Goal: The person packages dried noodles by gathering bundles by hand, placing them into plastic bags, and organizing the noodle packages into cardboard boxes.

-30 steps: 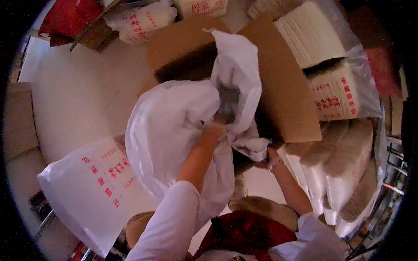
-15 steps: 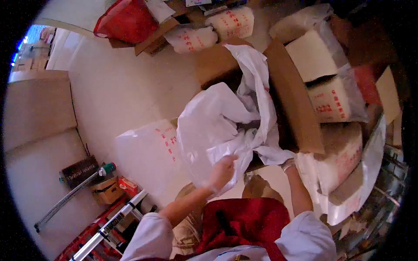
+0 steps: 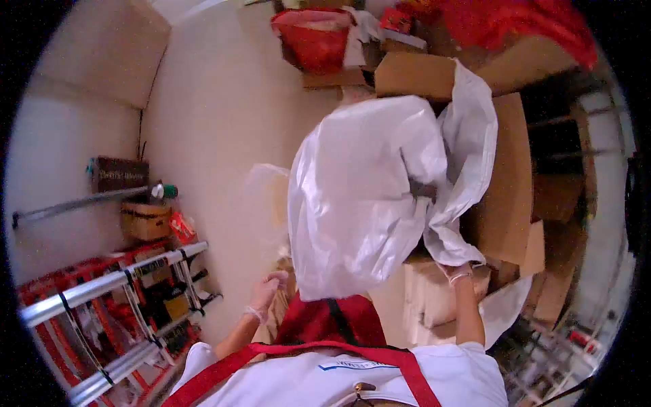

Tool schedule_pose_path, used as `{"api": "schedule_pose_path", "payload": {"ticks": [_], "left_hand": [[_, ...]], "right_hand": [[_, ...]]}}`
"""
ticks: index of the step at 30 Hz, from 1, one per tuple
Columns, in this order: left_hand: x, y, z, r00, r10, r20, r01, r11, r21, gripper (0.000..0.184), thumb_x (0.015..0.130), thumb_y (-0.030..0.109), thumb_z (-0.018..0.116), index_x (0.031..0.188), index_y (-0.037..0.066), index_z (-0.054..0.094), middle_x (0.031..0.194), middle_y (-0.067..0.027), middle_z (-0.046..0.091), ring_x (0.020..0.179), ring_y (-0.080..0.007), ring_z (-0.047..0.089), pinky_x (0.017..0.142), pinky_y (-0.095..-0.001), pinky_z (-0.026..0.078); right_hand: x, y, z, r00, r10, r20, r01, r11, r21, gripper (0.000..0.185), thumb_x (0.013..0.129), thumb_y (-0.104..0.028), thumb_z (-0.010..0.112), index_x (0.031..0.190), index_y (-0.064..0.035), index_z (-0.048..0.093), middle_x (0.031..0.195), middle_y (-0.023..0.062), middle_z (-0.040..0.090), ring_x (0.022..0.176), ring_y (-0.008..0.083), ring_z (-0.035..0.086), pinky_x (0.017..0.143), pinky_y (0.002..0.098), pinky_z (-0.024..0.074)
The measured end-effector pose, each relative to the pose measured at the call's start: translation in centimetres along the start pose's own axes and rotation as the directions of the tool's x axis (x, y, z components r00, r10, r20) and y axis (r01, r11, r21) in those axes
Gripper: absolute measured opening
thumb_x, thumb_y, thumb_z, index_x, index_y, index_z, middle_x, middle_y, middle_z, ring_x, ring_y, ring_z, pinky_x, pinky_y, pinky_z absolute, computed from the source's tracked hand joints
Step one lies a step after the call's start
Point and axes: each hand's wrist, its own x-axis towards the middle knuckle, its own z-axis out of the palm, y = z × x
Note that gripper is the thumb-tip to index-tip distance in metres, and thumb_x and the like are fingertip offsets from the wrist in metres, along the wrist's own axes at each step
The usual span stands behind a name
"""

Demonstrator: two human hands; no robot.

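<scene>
A large white plastic bag (image 3: pixel 359 197) bulges in front of me, its crumpled mouth draped over an open cardboard box (image 3: pixel 505 183). My right hand (image 3: pixel 459 273) is closed on a gathered edge of this bag at the lower right. My left hand (image 3: pixel 268 293), in a clear thin glove, is held to the left of the bag and apart from it. Its fingers are curled in, and I see nothing in them. The bag hides much of the box's inside.
Pale wrapped packs (image 3: pixel 441 295) stand below my right hand. A red bag (image 3: pixel 315 41) lies at the back, with red cloth (image 3: pixel 508 24) to its right. A metal ladder (image 3: pixel 129 278) and a small carton (image 3: pixel 146 220) are on the left. Metal racking (image 3: pixel 563 353) runs along the right.
My left hand has come off the bag and moved left and down. The bag now looks fuller and nearer to me. My right hand stays at its edge. The view has shifted.
</scene>
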Motion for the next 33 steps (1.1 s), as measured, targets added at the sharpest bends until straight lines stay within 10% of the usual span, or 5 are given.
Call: {"api": "schedule_pose_path", "payload": {"ticks": [13,19,22,23,33], "left_hand": [[4.2,-2.7,-21.6,0.994,-0.007,0.111,0.046,0.935,-0.351,0.022,0.079,0.011,0.046,0.094,-0.002,0.057,0.078,-0.0066,0.059,0.073,-0.0141,0.056,0.063,-0.0238,0.044],[7.5,-0.9,-35.3,0.968,-0.087,-0.234,0.056,0.989,-0.137,0.027,0.079,0.013,0.044,0.099,-0.003,0.053,0.08,-0.0086,0.059,0.065,-0.0144,0.054,0.062,-0.0234,0.043],[9.4,1.6,-37.6,0.947,-0.184,-0.263,0.145,0.977,-0.159,0.026,0.079,0.014,0.046,0.095,-0.004,0.056,0.082,-0.0076,0.06,0.071,-0.0136,0.055,0.063,-0.0232,0.041],[9.8,3.0,-37.3,0.949,-0.196,-0.249,0.169,0.977,-0.129,0.026,0.079,0.014,0.046,0.095,-0.004,0.056,0.082,-0.0076,0.06,0.071,-0.0136,0.055,0.063,-0.0232,0.041],[22.5,13.6,-27.9,0.979,-0.073,0.192,0.025,0.97,0.241,0.039,0.08,0.024,0.051,0.11,0.0,0.049,0.097,-0.0093,0.056,0.085,-0.0144,0.053,0.077,-0.025,0.04]], "right_hand": [[0.9,9.5,44.2,0.948,-0.027,0.316,0.112,0.961,-0.252,0.05,0.08,-0.027,0.052,0.122,-0.0047,0.035,0.118,0.0121,0.044,0.107,0.0264,0.042,0.09,0.0368,0.0367],[9.8,17.3,64.0,0.831,-0.049,0.554,0.217,0.945,-0.243,0.052,0.081,-0.028,0.052,0.124,-0.0056,0.033,0.122,0.0122,0.042,0.11,0.027,0.04,0.093,0.0383,0.0355],[11.0,20.8,68.8,0.951,0.053,0.306,0.121,0.843,-0.523,0.074,0.074,-0.034,0.061,0.13,-0.0057,0.021,0.128,0.0136,0.038,0.116,0.0246,0.037,0.096,0.0347,0.0316],[7.6,20.4,70.5,0.947,0.317,0.048,-0.298,0.926,-0.232,0.081,0.073,-0.038,0.062,0.132,-0.0057,0.016,0.13,0.0144,0.035,0.118,0.0264,0.034,0.099,0.0384,0.0282],[7.0,27.5,28.4,0.923,0.242,-0.301,-0.333,0.892,-0.305,0.042,0.081,-0.035,0.049,0.109,-0.0032,0.05,0.099,0.0068,0.057,0.087,0.0168,0.054,0.074,0.0266,0.0425]]}}
